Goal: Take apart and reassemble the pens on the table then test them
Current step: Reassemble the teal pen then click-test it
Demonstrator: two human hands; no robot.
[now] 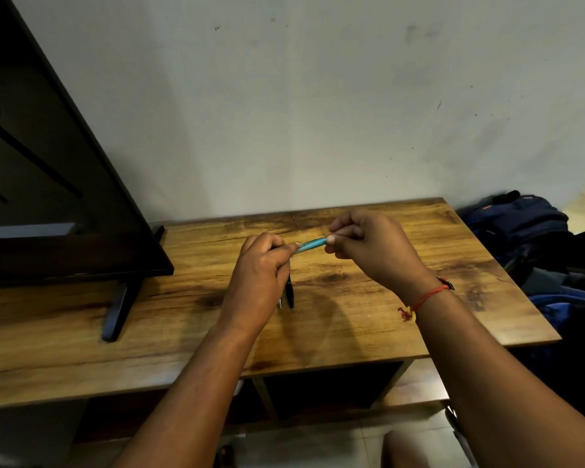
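A thin blue pen (309, 246) is held in the air above the counter (402, 309), to the right of the TV (48, 197). The pen is round and smooth, and it looks shiny like plastic. Its end nearer the TV is gripped by the left hand (260, 265), with the fingers curled round it. Its other end is pinched by the right hand (368, 244), between the thumb and the bent fingers. Both ends are hidden inside the hands, so only the middle part can be seen. It cannot be told if the pen is in one piece or coming apart.

Two dark pens (289, 293) are laid side by side on the counter, also to the right of the TV. They are mostly covered by the left hand, and only their pointed ends are seen.

The counter is made of flat brown wood with dark streaks and a round knot. The TV is flat, black and glossy, and much of it is cut off at the picture's edge. Its long thin black foot (117, 309) is set on the wood.

A red thread (426, 297) is tied round the right wrist. A soft blue backpack (517, 224) is seen far to the right of the TV, past the counter's end. The dark heap beside it is hard to make out.
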